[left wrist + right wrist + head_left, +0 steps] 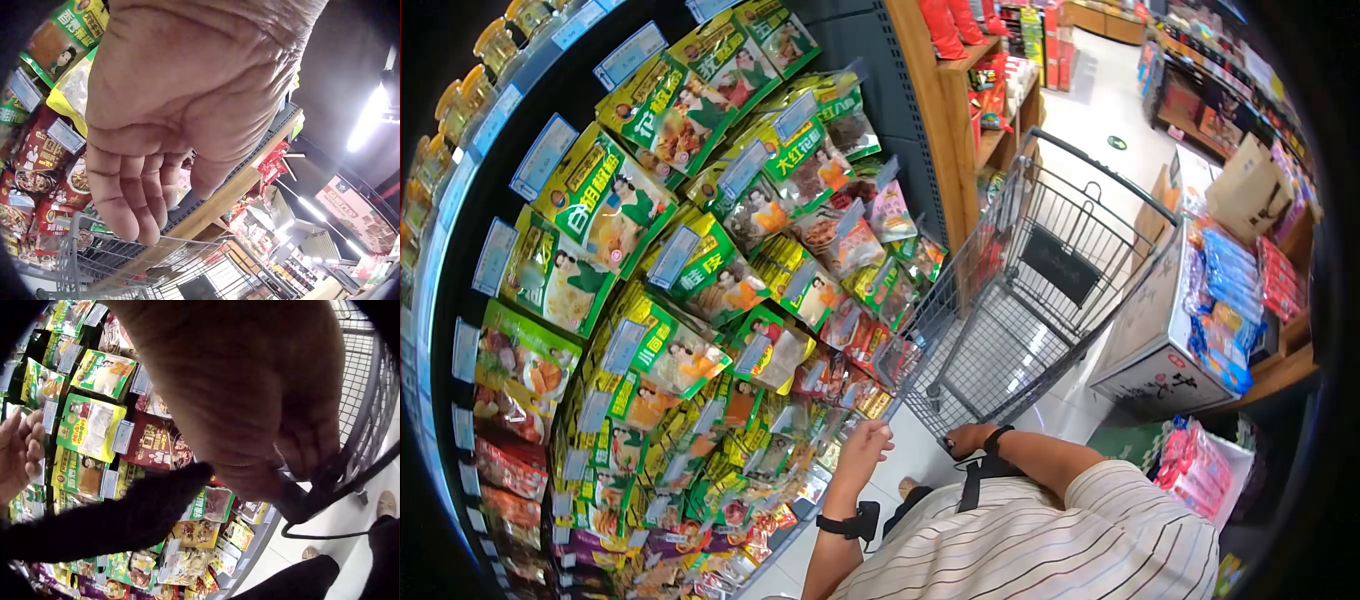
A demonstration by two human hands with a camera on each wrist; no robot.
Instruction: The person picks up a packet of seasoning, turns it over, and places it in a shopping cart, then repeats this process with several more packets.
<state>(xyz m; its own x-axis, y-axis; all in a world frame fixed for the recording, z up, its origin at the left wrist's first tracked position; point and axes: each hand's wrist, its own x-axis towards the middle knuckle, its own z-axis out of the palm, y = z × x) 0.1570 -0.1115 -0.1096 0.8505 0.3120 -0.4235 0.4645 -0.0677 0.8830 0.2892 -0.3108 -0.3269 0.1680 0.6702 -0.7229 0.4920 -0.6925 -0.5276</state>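
Shop aisle, one person in a striped shirt (1050, 540). The shopping cart (960, 405) stood in front of the wearer, its dark push bar (1105, 172) at the far end. Right hand (972, 438) at the cart's near end, fingers bent down over the rim; grip looked closed on it, though the fingertips were partly lost in shadow. Left hand (865, 455) just to the left of the cart, close to the hanging packets (683, 365), fingers loosely bent, palm bare, nothing held. Rack of packets along the cart's left; a large printed carton (1150, 345) to its right. On handling: the cart's wire frame looked stiff and sturdy, awkward to lift but likely easy to roll, with a caster (362, 499) visible under it. Push bar judged the best hold for steering, both palms spread wide; the near rim would serve for pulling, though thin and less comfortable, and the nose might swing. The packets beside the cart seemed light, soft and slick, best pinched near the top edge, away from the loose contents.
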